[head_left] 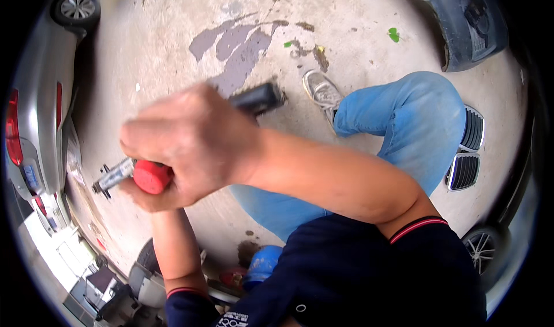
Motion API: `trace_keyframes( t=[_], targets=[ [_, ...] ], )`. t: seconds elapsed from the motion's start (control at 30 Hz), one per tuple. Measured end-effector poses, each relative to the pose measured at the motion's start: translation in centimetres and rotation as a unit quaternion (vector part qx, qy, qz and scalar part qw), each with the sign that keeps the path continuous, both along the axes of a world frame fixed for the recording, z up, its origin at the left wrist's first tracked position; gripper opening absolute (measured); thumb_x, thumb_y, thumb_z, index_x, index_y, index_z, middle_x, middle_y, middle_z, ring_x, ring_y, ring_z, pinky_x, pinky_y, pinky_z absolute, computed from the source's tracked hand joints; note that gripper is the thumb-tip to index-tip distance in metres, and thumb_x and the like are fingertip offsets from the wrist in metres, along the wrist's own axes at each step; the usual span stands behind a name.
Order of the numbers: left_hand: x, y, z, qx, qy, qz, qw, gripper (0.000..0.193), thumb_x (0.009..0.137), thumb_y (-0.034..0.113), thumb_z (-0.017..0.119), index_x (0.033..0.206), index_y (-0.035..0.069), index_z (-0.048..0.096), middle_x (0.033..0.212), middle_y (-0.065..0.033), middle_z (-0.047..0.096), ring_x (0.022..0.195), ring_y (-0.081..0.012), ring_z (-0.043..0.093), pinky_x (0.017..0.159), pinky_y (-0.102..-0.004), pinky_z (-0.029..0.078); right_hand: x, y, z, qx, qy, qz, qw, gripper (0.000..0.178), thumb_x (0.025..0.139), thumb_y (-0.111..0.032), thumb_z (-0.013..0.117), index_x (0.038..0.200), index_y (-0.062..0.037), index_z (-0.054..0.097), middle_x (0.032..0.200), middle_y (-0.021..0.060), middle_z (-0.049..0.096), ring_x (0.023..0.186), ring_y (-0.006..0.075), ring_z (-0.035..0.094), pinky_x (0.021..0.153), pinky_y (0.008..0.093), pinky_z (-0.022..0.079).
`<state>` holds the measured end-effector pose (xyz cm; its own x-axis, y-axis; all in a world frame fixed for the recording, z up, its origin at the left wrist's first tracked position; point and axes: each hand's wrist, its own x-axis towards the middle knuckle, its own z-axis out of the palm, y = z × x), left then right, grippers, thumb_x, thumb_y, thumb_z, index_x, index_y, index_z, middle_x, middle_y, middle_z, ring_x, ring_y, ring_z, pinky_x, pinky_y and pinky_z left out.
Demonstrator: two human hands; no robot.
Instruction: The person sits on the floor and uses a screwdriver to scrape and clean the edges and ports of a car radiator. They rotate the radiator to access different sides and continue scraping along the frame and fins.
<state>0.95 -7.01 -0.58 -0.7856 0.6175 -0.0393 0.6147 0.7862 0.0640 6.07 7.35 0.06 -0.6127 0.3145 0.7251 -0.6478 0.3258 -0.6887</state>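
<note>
My right hand (193, 145) is closed in front of me, smeared a little by motion. From its lower left side sticks out a round red end (152, 177) of a tool that the fingers wrap. A thin metal piece with a small crossbar (115, 175) juts out beyond the fingers to the left. On the other side of the hand a black handle-like piece (257, 98) shows; whether it belongs to the same tool I cannot tell. My left forearm (176, 243) rises from below, and my left hand is mostly hidden behind the right one.
At left stands a silver car (43, 125). A dark bumper (473, 33) lies at the upper right. Two black grilles (464, 171) rest on the floor beyond my bent knee (424, 105). Near my body is a blue container (264, 263). A wet patch (242, 53) marks the concrete.
</note>
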Motion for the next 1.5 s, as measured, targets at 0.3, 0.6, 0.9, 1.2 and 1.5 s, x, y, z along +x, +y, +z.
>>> trace_keyframes(
  t=[0.3,0.6,0.9,1.2,1.5],
  targets=[
    [-0.4,0.5,-0.2,0.018,-0.016,0.003,1.0,0.068,0.053,0.011,0.082,0.117,0.014,0.06,0.085,-0.0155,0.07,0.082,-0.0411,0.07,0.076,-0.0458,0.055,5.2,13.0,5.5,-0.49,-0.055,-0.066,0.867,0.042,0.098,-0.05,0.056,0.08,-0.0119,0.053,0.056,0.0031,0.048,0.046,0.0166,0.049,0.053,0.0345,0.05],
    [-0.8,0.5,0.0,-0.013,0.001,-0.015,1.0,0.07,0.053,0.024,0.091,0.115,0.014,0.06,0.083,-0.0121,0.072,0.079,-0.0371,0.071,0.071,-0.0453,0.056,5.6,11.5,3.5,-0.551,-0.08,0.009,0.83,0.044,0.1,-0.051,0.056,0.083,-0.0112,0.051,0.059,0.0039,0.048,0.048,0.0178,0.049,0.053,0.0341,0.048],
    [-1.4,-2.7,-2.6,0.15,-0.082,0.024,0.985,0.056,0.066,0.031,0.085,0.11,0.01,0.058,0.078,-0.0141,0.07,0.077,-0.0397,0.069,0.067,-0.0456,0.055,1.7,3.7,2.1,0.087,-0.086,-0.121,0.985,0.026,0.079,-0.033,0.076,0.069,-0.0133,0.063,0.054,0.006,0.06,0.048,0.0217,0.065,0.046,0.0356,0.051],
    [-0.4,0.0,-0.1,-0.004,0.006,-0.008,1.0,0.075,0.051,0.026,0.094,0.116,0.014,0.059,0.079,-0.0101,0.071,0.079,-0.034,0.071,0.069,-0.0447,0.055,5.0,9.4,3.6,-0.271,-0.149,-0.116,0.944,0.034,0.097,-0.038,0.064,0.086,-0.0075,0.056,0.066,0.0036,0.053,0.053,0.0155,0.054,0.055,0.0331,0.05],
    [-0.4,-0.4,0.5,0.033,-0.033,-0.037,0.998,0.087,0.051,0.025,0.094,0.13,0.014,0.059,0.09,-0.0106,0.072,0.086,-0.0324,0.07,0.077,-0.0439,0.055,5.4,13.9,1.6,-0.331,-0.166,-0.026,0.929,0.025,0.094,-0.026,0.071,0.086,-0.006,0.059,0.069,0.0045,0.055,0.061,0.0136,0.055,0.067,0.0344,0.051]
  ],
)
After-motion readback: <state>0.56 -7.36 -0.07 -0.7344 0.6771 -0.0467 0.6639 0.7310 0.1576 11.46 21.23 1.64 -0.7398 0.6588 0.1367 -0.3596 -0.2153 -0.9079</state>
